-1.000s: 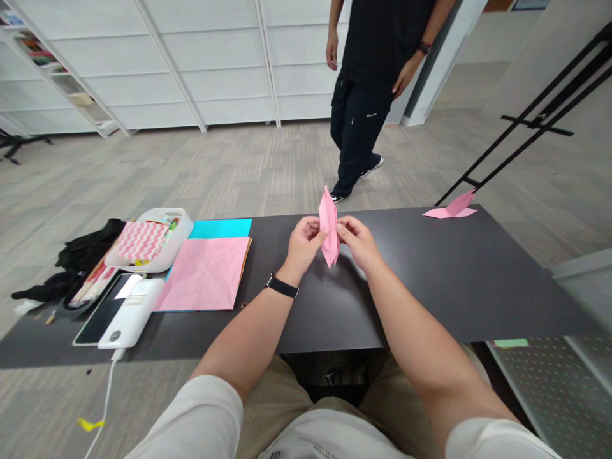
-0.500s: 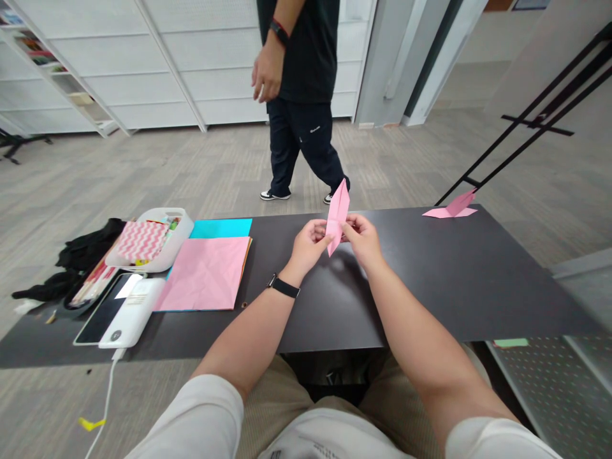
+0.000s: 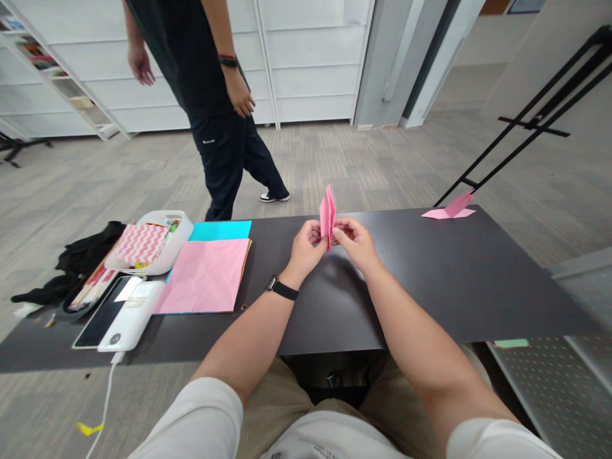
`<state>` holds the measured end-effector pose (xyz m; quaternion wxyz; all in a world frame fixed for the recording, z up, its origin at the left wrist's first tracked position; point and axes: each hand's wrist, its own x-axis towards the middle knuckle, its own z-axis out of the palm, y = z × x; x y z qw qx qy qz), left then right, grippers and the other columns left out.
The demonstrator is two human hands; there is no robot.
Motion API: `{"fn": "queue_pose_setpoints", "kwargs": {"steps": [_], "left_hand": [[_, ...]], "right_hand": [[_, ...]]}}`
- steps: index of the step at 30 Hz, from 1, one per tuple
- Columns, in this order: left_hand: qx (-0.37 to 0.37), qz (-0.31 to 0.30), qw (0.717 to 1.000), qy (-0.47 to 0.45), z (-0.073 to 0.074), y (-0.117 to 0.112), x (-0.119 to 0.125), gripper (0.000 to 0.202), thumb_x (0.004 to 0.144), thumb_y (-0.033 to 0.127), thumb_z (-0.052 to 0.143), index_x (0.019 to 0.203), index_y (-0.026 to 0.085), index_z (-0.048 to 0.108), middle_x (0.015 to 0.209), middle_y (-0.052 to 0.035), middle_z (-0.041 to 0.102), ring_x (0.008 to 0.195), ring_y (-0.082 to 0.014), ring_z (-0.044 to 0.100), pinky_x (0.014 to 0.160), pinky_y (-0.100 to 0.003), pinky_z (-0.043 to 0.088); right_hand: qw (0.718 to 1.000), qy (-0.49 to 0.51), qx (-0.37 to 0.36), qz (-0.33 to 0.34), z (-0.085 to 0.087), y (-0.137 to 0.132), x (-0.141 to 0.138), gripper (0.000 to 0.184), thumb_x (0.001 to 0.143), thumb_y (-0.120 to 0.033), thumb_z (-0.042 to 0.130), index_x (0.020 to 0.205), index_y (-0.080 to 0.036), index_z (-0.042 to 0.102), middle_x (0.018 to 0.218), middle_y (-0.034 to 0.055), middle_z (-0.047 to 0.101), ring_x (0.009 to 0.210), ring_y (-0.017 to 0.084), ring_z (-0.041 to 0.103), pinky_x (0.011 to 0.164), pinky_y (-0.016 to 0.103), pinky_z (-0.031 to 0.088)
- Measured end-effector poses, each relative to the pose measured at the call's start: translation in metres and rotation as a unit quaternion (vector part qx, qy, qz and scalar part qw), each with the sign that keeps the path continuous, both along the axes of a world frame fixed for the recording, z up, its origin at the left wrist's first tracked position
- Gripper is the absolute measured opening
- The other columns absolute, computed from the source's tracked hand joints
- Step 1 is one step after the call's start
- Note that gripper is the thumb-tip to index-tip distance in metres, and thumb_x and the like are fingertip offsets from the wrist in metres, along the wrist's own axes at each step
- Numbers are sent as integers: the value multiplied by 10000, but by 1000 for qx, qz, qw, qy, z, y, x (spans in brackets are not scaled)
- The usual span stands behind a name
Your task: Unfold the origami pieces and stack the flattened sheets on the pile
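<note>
A narrow piece of folded pink paper [image 3: 327,213] stands upright above the dark table, its pointed end up and its edge turned toward me. My left hand [image 3: 308,245] pinches it low on the left side, thumb in front. From the right, the thumb and fingers of my right hand [image 3: 352,239] close on its lower part. The fingertips behind the paper are partly hidden. Another folded pink paper figure [image 3: 450,208], with flat wings and a raised part, rests near the table's far right corner.
Left of my hands lies a stack of pink paper [image 3: 205,277] over a blue sheet [image 3: 222,229]. Beyond it are a white basket [image 3: 179,245], a phone [image 3: 108,312], a white power bank [image 3: 131,319] with a cable, and black cloth [image 3: 90,245]. A person [image 3: 205,83] walks behind the table.
The folded paper has turned from its broad face to its edge and shifted slightly left, my right hand moving with it. The person in the background has walked to the left.
</note>
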<state>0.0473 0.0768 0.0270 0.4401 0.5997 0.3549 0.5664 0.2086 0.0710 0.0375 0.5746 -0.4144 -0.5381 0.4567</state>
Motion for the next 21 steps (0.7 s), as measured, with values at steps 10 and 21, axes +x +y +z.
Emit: {"fn": "queue_pose_setpoints", "kwargs": {"steps": [10,21], "left_hand": [[-1,-23,1000,-20,8,-6,-2,349,907,494,820,1031,204,669,955,-50,773,831,-172,758,817,-303,621],[30,38,998,-33,0,-6,1,358,963,465,758,1202,218,657,1145,-88,788,1041,-217,782,999,-373,619]], "right_hand": [[975,-157,133,-85,0,-4,2,153,916,-378,752,1013,-261,771,976,45,764,817,194,736,715,340,642],[914,-265,280,-126,14,-12,1,151,1015,-251,597,963,-254,738,928,59,747,843,212,708,787,381,597]]}}
